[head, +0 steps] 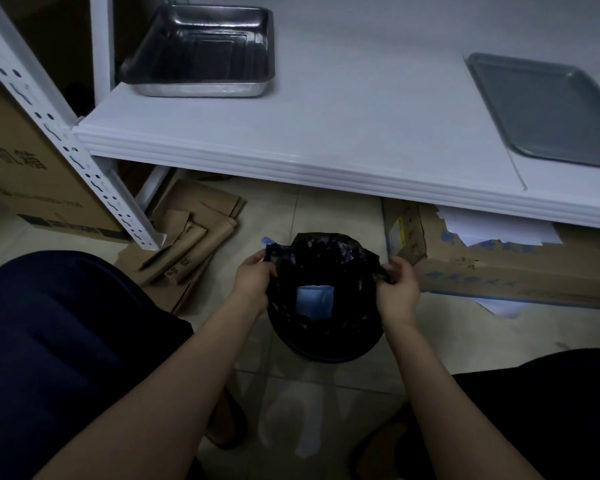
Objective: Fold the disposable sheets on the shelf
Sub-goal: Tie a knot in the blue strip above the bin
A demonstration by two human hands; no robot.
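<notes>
Hands, left [253,277] and right [399,289], pinch the black bag's [326,251] rim (thin plastic), which could tear and drop the folded blue sheet [314,301].

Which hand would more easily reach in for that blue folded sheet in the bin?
Probably the left hand: the blue sheet lies slightly nearer it. Both hands grip the black bag, the right hand too, so it's close.
</notes>
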